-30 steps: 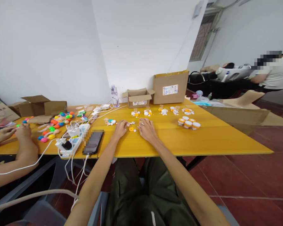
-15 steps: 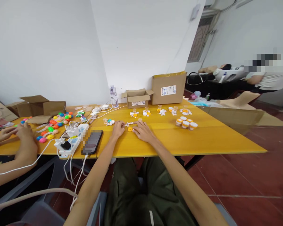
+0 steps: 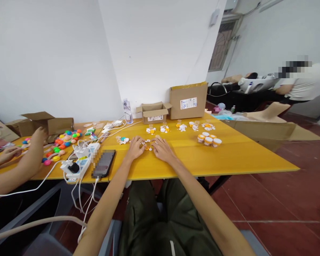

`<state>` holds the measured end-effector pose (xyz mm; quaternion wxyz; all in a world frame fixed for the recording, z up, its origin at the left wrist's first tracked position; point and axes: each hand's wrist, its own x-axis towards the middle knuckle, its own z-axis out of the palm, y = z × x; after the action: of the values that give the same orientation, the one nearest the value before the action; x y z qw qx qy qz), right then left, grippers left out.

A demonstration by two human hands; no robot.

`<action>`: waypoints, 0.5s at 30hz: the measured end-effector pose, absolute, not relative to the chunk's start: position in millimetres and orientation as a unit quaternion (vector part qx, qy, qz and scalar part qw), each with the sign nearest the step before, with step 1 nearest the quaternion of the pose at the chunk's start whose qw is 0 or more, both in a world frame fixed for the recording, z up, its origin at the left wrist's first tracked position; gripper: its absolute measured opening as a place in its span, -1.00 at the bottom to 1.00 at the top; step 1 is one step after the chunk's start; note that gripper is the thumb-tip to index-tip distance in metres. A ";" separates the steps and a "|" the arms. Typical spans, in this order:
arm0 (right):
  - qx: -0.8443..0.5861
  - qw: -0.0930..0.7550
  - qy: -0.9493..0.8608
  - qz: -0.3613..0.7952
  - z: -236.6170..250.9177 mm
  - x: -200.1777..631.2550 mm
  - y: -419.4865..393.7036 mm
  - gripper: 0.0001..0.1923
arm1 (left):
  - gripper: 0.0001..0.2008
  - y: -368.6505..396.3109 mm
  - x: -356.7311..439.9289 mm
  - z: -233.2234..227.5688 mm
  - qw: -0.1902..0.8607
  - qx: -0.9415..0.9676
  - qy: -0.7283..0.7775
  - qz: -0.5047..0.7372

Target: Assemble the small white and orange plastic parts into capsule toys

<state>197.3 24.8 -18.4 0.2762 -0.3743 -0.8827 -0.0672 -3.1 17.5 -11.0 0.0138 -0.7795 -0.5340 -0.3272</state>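
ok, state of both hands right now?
Left hand: open, fingers spread on the table, by the small orange and white parts.
Right hand: open, flat beside them.

You have one view only, from your head, facing forward and down along both forearms onto the yellow table (image 3: 229,160). Your hands sit at middle distance; the white wall (image 3: 154,53) rises behind.

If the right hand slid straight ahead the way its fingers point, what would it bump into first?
The right hand points toward the wall and slightly left. It would probably first meet the little orange and white pieces right at its fingertips; further on lies another small cluster, though depth is hard to judge.
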 end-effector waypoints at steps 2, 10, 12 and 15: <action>-0.389 0.276 -0.876 -0.070 -18.5 197.6 25.3 -0.68 | -0.81 13.8 -0.1 -10.0 0.013 -0.798 -0.521 -0.302; -0.411 0.272 -0.867 -0.073 -19.8 197.1 26.9 -0.73 | -0.87 12.9 0.4 -11.7 0.012 -0.814 -0.515 -0.267; -0.409 0.274 -0.867 -0.076 -20.0 197.2 27.0 -0.72 | -0.89 12.6 0.4 -10.4 0.013 -0.813 -0.514 -0.271; -0.402 0.281 -0.868 -0.081 -20.1 197.6 27.2 -0.69 | -0.87 10.1 2.1 -6.8 0.018 -0.807 -0.511 -0.295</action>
<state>197.6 27.2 -20.1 0.2807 -0.4018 -0.8679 -0.0806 2.1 10.1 -6.8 0.0181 -0.8068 -0.5113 -0.2954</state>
